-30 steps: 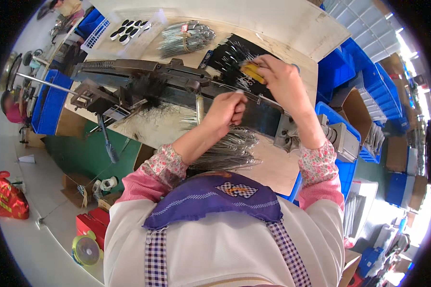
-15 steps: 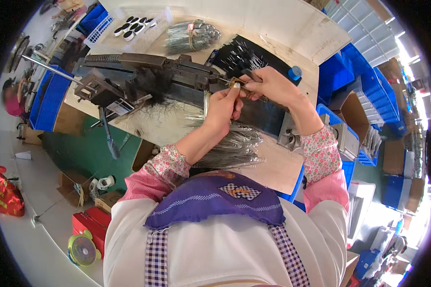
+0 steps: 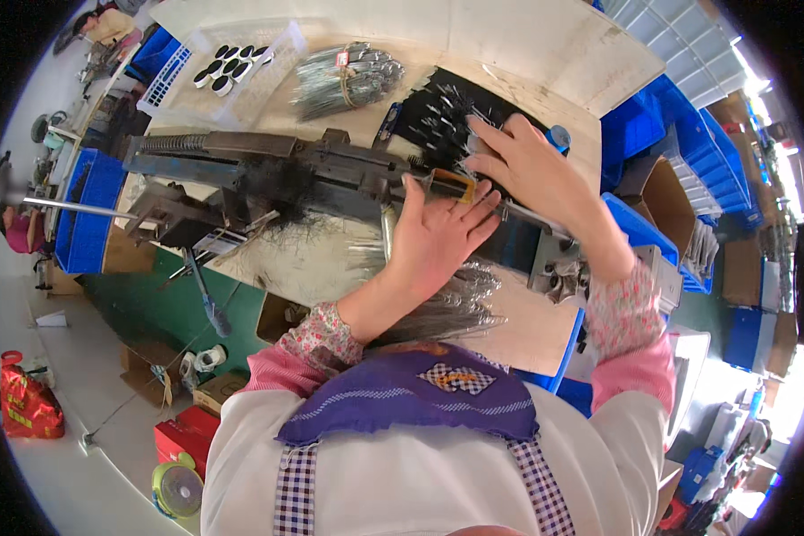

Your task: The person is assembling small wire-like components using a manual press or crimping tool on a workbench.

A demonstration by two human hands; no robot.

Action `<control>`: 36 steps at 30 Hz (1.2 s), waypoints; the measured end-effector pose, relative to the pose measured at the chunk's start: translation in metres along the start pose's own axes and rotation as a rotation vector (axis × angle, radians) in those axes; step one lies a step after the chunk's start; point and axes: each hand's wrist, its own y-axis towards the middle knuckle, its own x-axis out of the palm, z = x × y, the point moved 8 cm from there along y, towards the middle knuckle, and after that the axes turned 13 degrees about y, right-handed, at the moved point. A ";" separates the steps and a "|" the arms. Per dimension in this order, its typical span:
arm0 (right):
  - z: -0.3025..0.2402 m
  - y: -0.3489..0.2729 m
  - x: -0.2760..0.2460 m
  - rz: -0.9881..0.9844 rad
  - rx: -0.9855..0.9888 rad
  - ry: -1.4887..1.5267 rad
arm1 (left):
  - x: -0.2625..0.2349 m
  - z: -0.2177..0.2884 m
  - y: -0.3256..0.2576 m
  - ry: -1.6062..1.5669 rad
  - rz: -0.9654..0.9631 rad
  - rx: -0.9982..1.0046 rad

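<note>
My left hand (image 3: 438,237) rests against a long dark metal machine (image 3: 268,170), with thumb and fingers around a small amber-yellow piece (image 3: 451,185) sitting on it. My right hand (image 3: 527,170) lies just behind it, fingers spread and holding nothing, its tips over a heap of black and silver parts (image 3: 433,112). A loose sheaf of thin metal rods (image 3: 460,304) sits on the wooden bench (image 3: 527,326) under my left forearm.
A tied bundle of metal wires (image 3: 344,80) and a white tray of black round parts (image 3: 228,67) lie at the bench's far side. Blue bins (image 3: 639,125) stand to the right, and another blue crate (image 3: 85,210) to the left. Cardboard boxes (image 3: 219,389) sit on the floor.
My right hand has left the machine and moved back over the black parts. My left hand has stayed at the machine, now around the amber piece.
</note>
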 end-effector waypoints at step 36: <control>-0.001 0.010 0.001 0.287 0.314 0.555 | -0.014 0.037 -0.028 0.100 0.135 0.133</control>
